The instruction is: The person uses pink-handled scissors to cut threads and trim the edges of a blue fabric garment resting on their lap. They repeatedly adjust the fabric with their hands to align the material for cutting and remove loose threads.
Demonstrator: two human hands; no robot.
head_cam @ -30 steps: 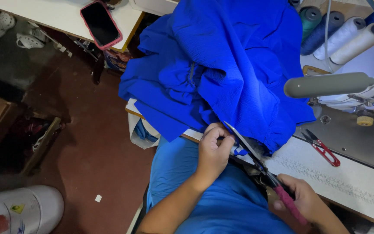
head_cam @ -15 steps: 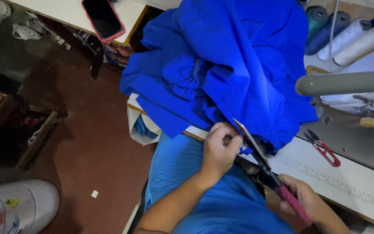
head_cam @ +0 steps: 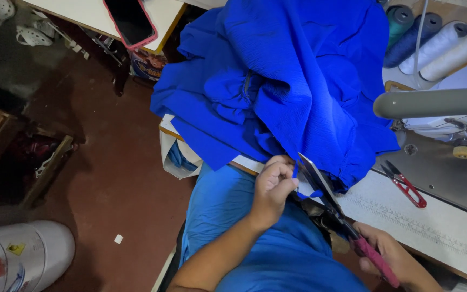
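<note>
Blue fabric (head_cam: pixel 298 81) pinched by left hand (head_cam: pixel 273 189), right hand (head_cam: pixel 390 257) gripping scissors (head_cam: pixel 325 197), red snips (head_cam: pixel 405 185) nearby

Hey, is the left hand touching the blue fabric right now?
Touching. The head view shows the left hand pinching the blue fabric at its hanging edge, beside the scissors.

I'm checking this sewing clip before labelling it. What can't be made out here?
Head view only:
- Right hand: cut off by the bottom edge.
- Scissors: whether the blades hold cloth, too dark.
- Left hand: fingertips curled under, pinch hidden.
- Sewing machine: needle hidden by blue fabric.
</note>
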